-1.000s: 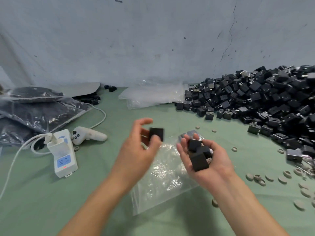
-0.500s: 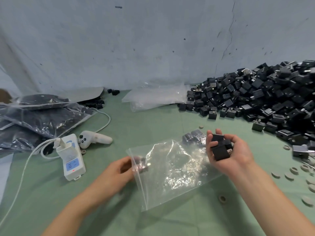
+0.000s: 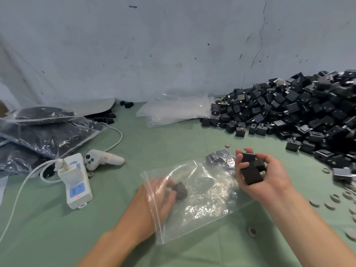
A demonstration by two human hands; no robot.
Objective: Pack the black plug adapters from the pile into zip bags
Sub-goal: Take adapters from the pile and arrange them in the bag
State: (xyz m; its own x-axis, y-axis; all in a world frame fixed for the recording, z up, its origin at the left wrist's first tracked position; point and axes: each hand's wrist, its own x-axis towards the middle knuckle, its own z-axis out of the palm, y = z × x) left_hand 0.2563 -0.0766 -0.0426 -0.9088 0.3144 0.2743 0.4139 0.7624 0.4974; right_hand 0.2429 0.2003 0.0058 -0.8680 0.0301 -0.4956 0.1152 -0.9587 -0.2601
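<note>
Plug adapter [image 3: 180,190] insertion: left hand [image 3: 161,201] inside zip bag [image 3: 208,203]
Carry the adapter deep toward the bag's far corner, release it flat, then withdraw without dragging the film. Left hand lies inside the bag mouth, fingers curled round the adapter; right hand [image 3: 269,176], at the bag's right edge, grips the spare adapters [image 3: 250,170], palm up; the pile [image 3: 308,116] lies beyond, at the right

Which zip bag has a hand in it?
The clear bag at centre: the left hand is inside it, holding an adapter. The empty stack and filled bags lie untouched.
</note>
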